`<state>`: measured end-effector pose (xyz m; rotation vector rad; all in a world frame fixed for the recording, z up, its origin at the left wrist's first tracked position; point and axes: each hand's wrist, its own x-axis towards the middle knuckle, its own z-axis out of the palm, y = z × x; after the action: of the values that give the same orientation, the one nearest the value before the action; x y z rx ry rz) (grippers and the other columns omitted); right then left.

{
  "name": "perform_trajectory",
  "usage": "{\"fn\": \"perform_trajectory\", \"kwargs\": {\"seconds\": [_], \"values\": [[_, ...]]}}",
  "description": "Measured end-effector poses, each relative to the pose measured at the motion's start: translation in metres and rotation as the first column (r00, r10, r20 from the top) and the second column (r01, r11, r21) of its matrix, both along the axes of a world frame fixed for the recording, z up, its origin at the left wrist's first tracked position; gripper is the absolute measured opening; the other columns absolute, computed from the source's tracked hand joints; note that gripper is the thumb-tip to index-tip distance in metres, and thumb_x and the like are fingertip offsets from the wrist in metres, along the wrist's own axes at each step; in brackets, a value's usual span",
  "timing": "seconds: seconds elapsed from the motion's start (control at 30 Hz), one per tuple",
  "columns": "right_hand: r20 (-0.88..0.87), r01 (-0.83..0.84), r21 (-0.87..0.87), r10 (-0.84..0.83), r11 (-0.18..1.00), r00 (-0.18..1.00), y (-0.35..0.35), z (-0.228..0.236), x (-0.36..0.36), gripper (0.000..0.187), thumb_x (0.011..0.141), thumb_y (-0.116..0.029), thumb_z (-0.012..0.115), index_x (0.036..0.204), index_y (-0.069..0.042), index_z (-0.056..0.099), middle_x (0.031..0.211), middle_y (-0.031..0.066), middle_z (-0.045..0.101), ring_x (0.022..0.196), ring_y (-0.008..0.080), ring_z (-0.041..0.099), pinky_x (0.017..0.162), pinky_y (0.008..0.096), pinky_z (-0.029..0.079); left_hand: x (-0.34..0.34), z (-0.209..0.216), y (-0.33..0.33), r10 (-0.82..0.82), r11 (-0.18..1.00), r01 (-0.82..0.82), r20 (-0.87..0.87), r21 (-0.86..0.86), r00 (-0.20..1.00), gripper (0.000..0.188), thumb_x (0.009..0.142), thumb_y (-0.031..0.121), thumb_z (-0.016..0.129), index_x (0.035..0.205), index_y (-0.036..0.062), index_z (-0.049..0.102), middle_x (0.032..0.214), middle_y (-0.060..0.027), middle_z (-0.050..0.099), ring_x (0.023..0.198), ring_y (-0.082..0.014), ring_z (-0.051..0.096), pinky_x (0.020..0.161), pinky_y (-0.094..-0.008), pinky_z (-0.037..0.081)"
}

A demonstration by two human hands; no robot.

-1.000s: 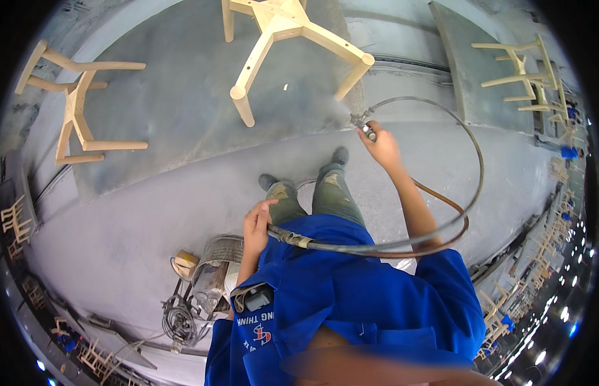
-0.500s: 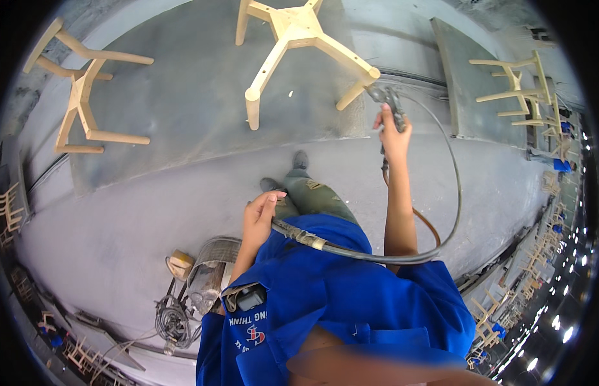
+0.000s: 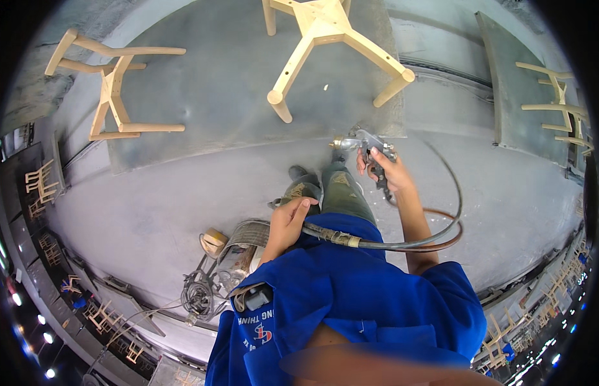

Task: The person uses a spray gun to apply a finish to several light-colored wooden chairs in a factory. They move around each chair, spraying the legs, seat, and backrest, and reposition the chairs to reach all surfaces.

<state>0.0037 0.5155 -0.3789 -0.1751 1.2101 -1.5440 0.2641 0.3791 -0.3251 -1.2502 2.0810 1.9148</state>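
My right hand (image 3: 395,172) is wrapped round the grip of a metal spray gun (image 3: 367,143), its brass nozzle turned to the left. From the gun's lower end a grey hose (image 3: 402,246) and a brown hose loop back past my waist. Closed fingers of my left hand (image 3: 290,222) hold the taped stretch of the hose in front of my body; the palm side is hidden. Beyond the gun, a bare wooden stool or chair frame (image 3: 322,29) shows its crossed centre and splayed legs on a grey board (image 3: 235,96).
Another wooden frame (image 3: 111,87) lies at the board's left end. More frames (image 3: 560,106) are by a second board (image 3: 515,96) at the right. Close to my left side are a metal bucket (image 3: 245,244), coiled hoses (image 3: 200,293) and a yellowish block (image 3: 213,240).
My right hand has brought the spray gun away from the middle frame's leg, nearer my body, and its nozzle now points left. My left hand still holds the hose; the whole view has shifted.
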Motion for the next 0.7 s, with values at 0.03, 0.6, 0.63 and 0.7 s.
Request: {"fn": "perform_trajectory", "kwargs": {"seconds": [0.03, 0.6, 0.63, 0.7], "values": [[0.114, 0.076, -0.045, -0.070, 0.996, 0.991, -0.005, -0.009, 0.010, 0.039, 0.101, -0.040, 0.060, 0.108, -0.002, 0.061, 0.074, 0.0061, 0.062, 0.065, 0.0144, 0.061, 0.043, 0.0221, 0.036, 0.003, 0.002, -0.006, -0.030, 0.999, 0.031, 0.079, -0.010, 0.996, 0.036, 0.105, 0.035, 0.052, 0.108, 0.0070, 0.075, 0.059, -0.0008, 0.046, 0.059, -0.0093, 0.042, 0.058, -0.0285, 0.038], [-0.040, 0.507, 0.525, -0.576, 0.683, 0.817, -0.133, -0.244, 0.191, 0.030, 0.100, -0.038, 0.062, 0.089, -0.011, 0.059, 0.064, 0.0044, 0.058, 0.050, 0.0178, 0.056, 0.041, 0.0301, 0.035, 0.211, -0.010, -0.181, -0.082, 0.997, 0.082, 0.055, 0.017, 0.995, 0.038, 0.108, 0.031, 0.049, 0.110, 0.0019, 0.072, 0.077, 0.0010, 0.060, 0.074, -0.0089, 0.050, 0.068, -0.0256, 0.042], [-0.135, 0.431, 0.537, -0.430, 0.725, 0.893, -0.144, -0.249, 0.206, 0.029, 0.100, -0.038, 0.062, 0.090, -0.010, 0.059, 0.064, 0.0037, 0.057, 0.050, 0.0167, 0.055, 0.041, 0.0300, 0.035, 0.226, -0.010, -0.188, -0.060, 0.998, 0.057, 0.105, 0.037, 0.993, 0.038, 0.107, 0.032, 0.049, 0.110, 0.0018, 0.072, 0.079, 0.0006, 0.061, 0.076, -0.0094, 0.051, 0.070, -0.0257, 0.042], [-0.307, 0.272, 0.582, -0.103, 0.767, 0.946, -0.166, -0.250, 0.229, 0.029, 0.100, -0.037, 0.062, 0.093, -0.009, 0.061, 0.062, 0.0024, 0.055, 0.049, 0.0146, 0.053, 0.042, 0.0300, 0.036, 0.252, -0.009, -0.202, -0.060, 0.998, 0.057, 0.079, 0.041, 0.995, 0.038, 0.107, 0.032, 0.050, 0.109, 0.0016, 0.073, 0.080, 0.0009, 0.061, 0.076, -0.0094, 0.051, 0.070, -0.0255, 0.042]]}}
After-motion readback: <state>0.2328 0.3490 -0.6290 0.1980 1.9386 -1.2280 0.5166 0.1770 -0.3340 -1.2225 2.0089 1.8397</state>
